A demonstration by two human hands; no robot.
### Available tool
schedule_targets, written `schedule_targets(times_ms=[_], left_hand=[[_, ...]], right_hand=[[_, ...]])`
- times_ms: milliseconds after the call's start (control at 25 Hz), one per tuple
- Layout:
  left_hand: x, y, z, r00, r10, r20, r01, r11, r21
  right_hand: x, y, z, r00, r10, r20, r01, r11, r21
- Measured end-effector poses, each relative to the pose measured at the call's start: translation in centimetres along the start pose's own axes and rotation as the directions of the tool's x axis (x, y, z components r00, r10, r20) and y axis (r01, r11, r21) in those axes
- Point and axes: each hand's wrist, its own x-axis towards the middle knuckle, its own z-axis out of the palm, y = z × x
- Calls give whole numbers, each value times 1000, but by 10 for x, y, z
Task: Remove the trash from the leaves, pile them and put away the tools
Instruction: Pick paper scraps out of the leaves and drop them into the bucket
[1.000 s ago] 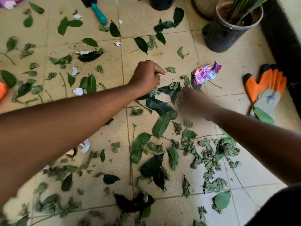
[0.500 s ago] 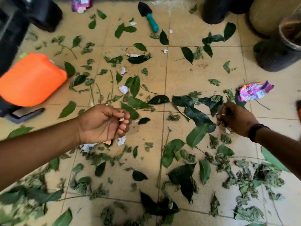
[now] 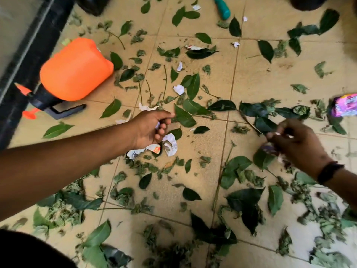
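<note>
Green leaves [image 3: 185, 117] lie scattered all over the tan tiled floor [image 3: 255, 78], thickest toward its near edge and near right corner, with scraps of crumpled white paper mixed in among them. The left hand [image 3: 152, 128] reaches out over the middle of the floor with its fingers curled in, and a bit of white paper shows pinched between them. Just beneath and beside that hand sits a small heap of crumpled paper trash [image 3: 168, 145], one piece with an orange patch. The right hand [image 3: 297, 142] hovers toward the right edge, blurred, fingers bent around small pale and purplish scraps; a dark band circles its wrist. A pink snack wrapper [image 3: 345, 105] lies at the right edge of the floor, well apart from the heap. An orange pump sprayer [image 3: 77, 68] lies on its side near the far left corner, against the dark wall base. A teal tool handle [image 3: 223, 8] pokes in at the far edge.
</note>
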Motion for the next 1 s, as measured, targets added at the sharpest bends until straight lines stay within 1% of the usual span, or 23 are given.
schedule_targets(times_ms=[40, 80, 120, 160, 200, 240, 280, 320, 480, 600, 720, 840, 920, 1000], left_hand=[[4, -4, 2, 997, 71, -42, -65, 990, 122], [8, -6, 3, 981, 184, -56, -158, 938, 307], [11, -7, 4, 946, 321, -36, -261, 825, 500], [15, -5, 6, 893, 449, 26, -355, 669, 652], [19, -4, 9, 845, 524, 107, -418, 523, 743], [22, -2, 13, 814, 553, 175, -449, 411, 793], [24, -1, 17, 799, 561, 217, -460, 336, 822], [28, -1, 20, 797, 555, 237, -455, 295, 840], [40, -3, 30, 795, 529, 297, -482, 254, 839], [48, -2, 38, 777, 575, 258, -463, 242, 853], [51, -2, 44, 761, 609, 223, -431, 218, 876], [53, -1, 48, 772, 606, 193, -385, 203, 900], [55, -3, 46, 792, 588, 167, -354, 219, 909], [57, -7, 45, 805, 567, 173, -355, 227, 907]], right_hand=[[-7, -13, 10, 994, 15, 108, -26, 994, 103], [-14, -21, 16, 978, 35, 204, -76, 978, 195], [-20, -28, 21, 957, 50, 287, -130, 955, 267], [-26, -33, 26, 936, 59, 347, -174, 934, 312], [-31, -38, 28, 919, 66, 388, -211, 916, 343], [-36, -42, 32, 904, 61, 423, -233, 900, 368], [-40, -44, 35, 891, 63, 450, -253, 892, 375], [-44, -45, 38, 877, 63, 477, -266, 890, 371], [-60, -43, 50, 828, 63, 558, -302, 888, 347], [-68, -41, 58, 801, 53, 596, -308, 890, 335], [-71, -36, 63, 798, 49, 600, -297, 899, 322], [-74, -38, 62, 793, 45, 607, -304, 894, 331], [-76, -42, 62, 784, 37, 619, -307, 890, 336], [-78, -46, 62, 777, 33, 629, -302, 896, 326]])
